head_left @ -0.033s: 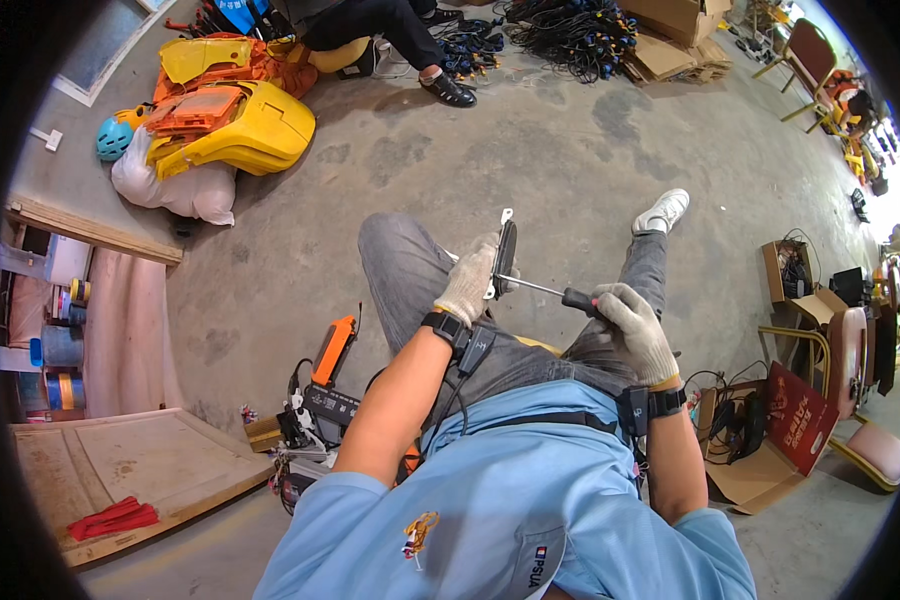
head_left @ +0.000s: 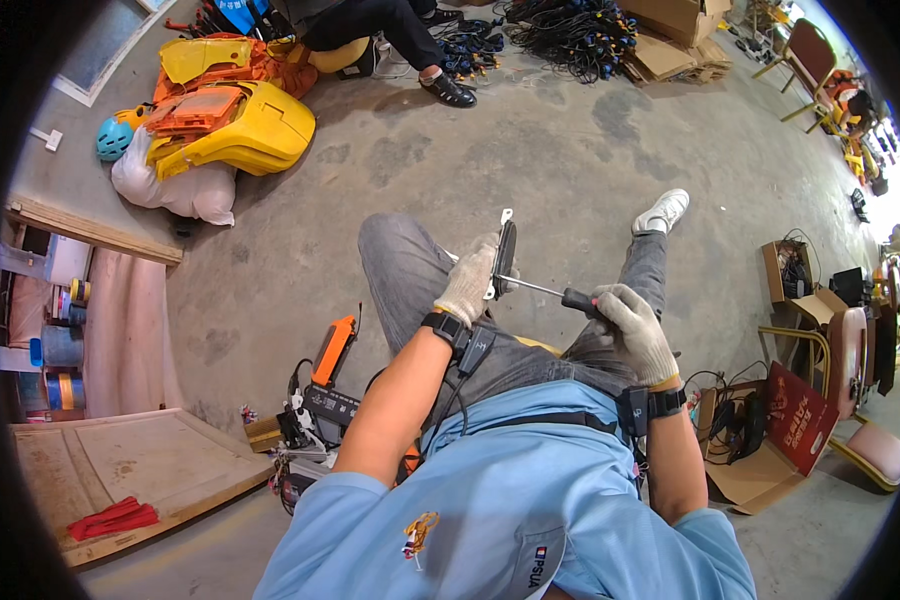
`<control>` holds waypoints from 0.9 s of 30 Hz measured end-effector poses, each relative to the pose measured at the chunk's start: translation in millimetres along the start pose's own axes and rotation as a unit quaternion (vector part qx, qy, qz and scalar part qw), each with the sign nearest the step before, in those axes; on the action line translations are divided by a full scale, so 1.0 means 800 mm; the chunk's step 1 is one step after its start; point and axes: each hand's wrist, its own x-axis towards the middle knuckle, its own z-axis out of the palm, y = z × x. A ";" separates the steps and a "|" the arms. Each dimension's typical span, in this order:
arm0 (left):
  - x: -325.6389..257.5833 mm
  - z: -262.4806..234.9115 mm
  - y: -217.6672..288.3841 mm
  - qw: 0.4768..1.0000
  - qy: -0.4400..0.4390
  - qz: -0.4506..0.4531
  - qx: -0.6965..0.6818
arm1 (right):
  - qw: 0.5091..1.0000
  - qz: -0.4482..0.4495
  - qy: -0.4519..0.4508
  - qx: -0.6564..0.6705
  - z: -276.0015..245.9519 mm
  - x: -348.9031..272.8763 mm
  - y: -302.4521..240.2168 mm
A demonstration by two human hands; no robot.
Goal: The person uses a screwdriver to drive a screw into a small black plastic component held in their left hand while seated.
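I sit on a concrete floor with my legs in grey trousers stretched out. My left hand (head_left: 467, 283), in a light work glove, grips a dark flat oval part with a metal bracket (head_left: 506, 250) and holds it upright over my knees. My right hand (head_left: 632, 330), also gloved, is closed on the black handle of a screwdriver (head_left: 576, 298). Its thin metal shaft points left and its tip meets the part near my left fingers.
An orange tool (head_left: 332, 350) and tangled wires lie by my left hip. Yellow and orange plastic shells (head_left: 235, 120) sit on a white sack at far left, near another person's legs (head_left: 410, 40). A wooden board (head_left: 130, 470) lies lower left, and open cardboard boxes (head_left: 770, 440) stand right.
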 end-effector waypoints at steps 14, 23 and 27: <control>-0.003 0.000 -0.005 0.996 0.016 -0.027 -0.083 | 0.990 -0.049 0.015 -0.134 0.012 -0.009 -0.017; -0.009 0.004 0.034 0.946 0.030 -0.159 -0.281 | 0.990 -0.049 0.037 -0.125 0.017 -0.012 -0.026; -0.008 0.008 0.035 0.949 0.038 -0.175 -0.260 | 0.969 -0.060 0.035 -0.237 0.015 -0.014 -0.034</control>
